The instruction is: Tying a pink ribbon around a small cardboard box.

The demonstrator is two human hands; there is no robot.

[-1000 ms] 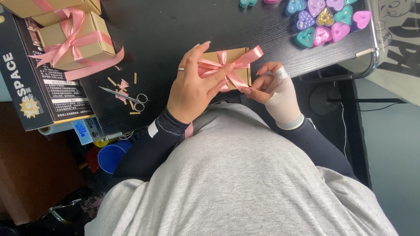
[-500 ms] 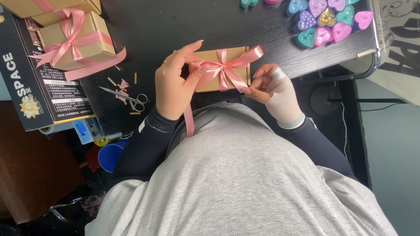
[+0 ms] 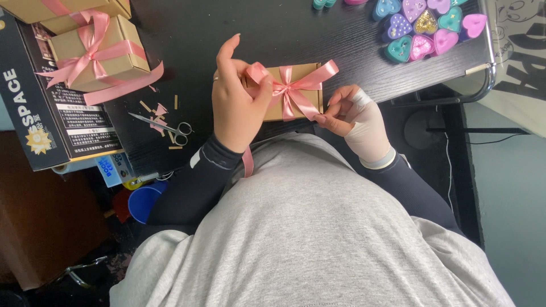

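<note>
Evidently both hands are pinched onto the pink ribbon [image 3: 291,91] tied around the small kraft gift box [image 3: 287,94]: the left hand [image 3: 238,105] grips a bow loop at the box's left end and steadies the box, while the right hand [image 3: 358,119], with a white wrap over part of it, nips a ribbon tail at the box's near right corner, seemingly to keep the bow taut. That box lies on the black desk [image 3: 273,31] at its near edge, against the person's grey sweatshirt. Farther out lie scissors [image 3: 165,126] among ribbon scraps, a finished ribboned box [image 3: 99,51] to the left and coloured heart-shaped tins [image 3: 426,28] to the right.
</note>
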